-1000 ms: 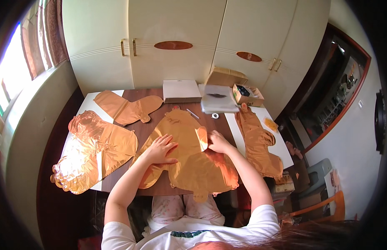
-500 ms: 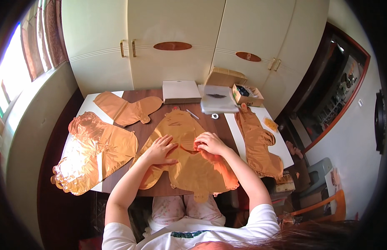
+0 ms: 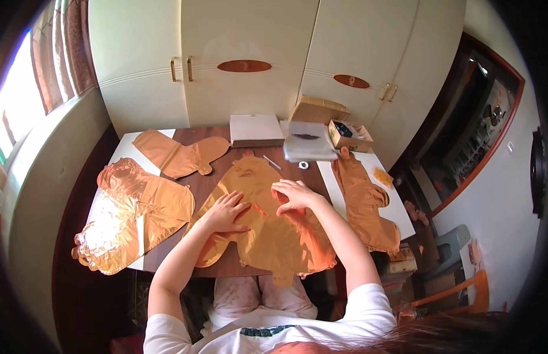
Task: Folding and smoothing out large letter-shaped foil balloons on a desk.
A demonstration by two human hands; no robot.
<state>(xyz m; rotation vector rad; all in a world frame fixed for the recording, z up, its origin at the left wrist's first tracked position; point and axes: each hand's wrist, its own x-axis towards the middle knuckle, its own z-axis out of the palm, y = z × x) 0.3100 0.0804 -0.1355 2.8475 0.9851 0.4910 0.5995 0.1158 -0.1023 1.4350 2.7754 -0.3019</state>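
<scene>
A flat, deflated gold foil balloon (image 3: pixel 268 242) lies across the middle of the table under both my hands. My left hand (image 3: pixel 226 212) rests flat on its left part, fingers spread. On the right part, my right hand (image 3: pixel 296 196) is curved over the foil, its thumb apart from the fingers, and orange-red foil shows between them. A short reddish streak (image 3: pixel 260 210) marks the foil between my hands; I cannot tell whether it is a crease or a strip. The foil's right side is wrinkled and shines orange near my right forearm.
More flat foil balloons lie left (image 3: pixel 150 200), back left (image 3: pixel 182 153) and right (image 3: pixel 365 200). Along the back are a white box (image 3: pixel 256 130), clear plastic sleeves (image 3: pixel 308 144), an open carton (image 3: pixel 351 137), a tape roll (image 3: pixel 304 165) and a pen (image 3: pixel 272 162). A yellow packet (image 3: pixel 383 176) sits far right.
My right hand has shifted slightly away from me and its fingers have spread. The raised dark fold between my hands has flattened to a thin reddish streak. My left hand stays in place.
</scene>
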